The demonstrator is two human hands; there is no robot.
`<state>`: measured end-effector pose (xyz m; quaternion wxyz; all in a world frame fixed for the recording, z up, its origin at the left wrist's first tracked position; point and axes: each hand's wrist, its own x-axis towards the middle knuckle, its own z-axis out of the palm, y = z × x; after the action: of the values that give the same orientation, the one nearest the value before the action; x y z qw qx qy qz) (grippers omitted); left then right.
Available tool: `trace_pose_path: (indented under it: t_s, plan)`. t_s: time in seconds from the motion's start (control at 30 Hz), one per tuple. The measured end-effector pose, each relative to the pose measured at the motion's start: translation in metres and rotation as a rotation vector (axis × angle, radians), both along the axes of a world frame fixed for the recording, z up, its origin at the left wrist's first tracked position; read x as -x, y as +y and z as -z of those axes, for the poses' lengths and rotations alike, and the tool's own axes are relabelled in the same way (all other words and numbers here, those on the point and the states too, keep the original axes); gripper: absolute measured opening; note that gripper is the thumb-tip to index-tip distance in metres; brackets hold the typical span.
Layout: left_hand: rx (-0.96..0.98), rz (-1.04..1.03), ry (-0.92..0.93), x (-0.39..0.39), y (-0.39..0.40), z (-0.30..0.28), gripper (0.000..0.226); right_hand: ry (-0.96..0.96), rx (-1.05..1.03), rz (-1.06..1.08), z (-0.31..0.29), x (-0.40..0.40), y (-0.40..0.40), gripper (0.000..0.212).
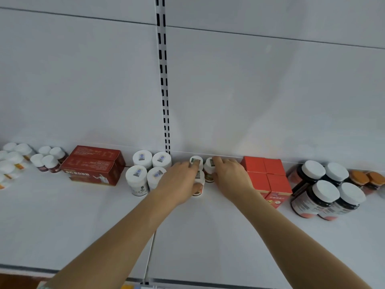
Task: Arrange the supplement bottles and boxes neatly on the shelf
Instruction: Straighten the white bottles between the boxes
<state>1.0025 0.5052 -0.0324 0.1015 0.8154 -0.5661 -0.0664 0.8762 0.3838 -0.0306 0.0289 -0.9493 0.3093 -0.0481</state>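
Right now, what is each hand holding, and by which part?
Both hands are on small white-capped bottles. The left hand has fingers over one's cap; the right hand curls round another near its cap. Whether either grip is closed cannot be told.

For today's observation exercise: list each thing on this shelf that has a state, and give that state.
Small white-capped bottles: capped, upright, between both hands.
Left hand: fingers on the bottles.
Right hand: fingers on a bottle cap.
Orange boxes: closed, grouped.
Dark red boxes: closed, stacked.
Dark bottles: capped, upright.
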Motion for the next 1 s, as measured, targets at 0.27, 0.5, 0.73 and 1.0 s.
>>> trace_pose_path:
  t_s: [0.27, 0.5, 0.73, 1.0]
  plan:
    - [-0.037, 0.026, -0.01, -0.001, 0.0, -0.004, 0.062, -0.021, 0.024, 0.0, 0.001, -0.001, 0.001, 0.032]
    - [-0.029, 0.034, -0.004, -0.002, 0.003, -0.003, 0.063, -0.027, 0.039, 0.004, 0.001, -0.001, 0.005, 0.032]
    - [-0.02, 0.03, 0.004, -0.003, 0.004, -0.008, 0.065, -0.032, 0.041, -0.001, -0.002, 0.0, 0.007, 0.036]
    - [0.125, -0.014, -0.165, 0.007, 0.001, -0.035, 0.065, -0.107, 0.168, -0.054, -0.029, 0.024, 0.01, 0.042]
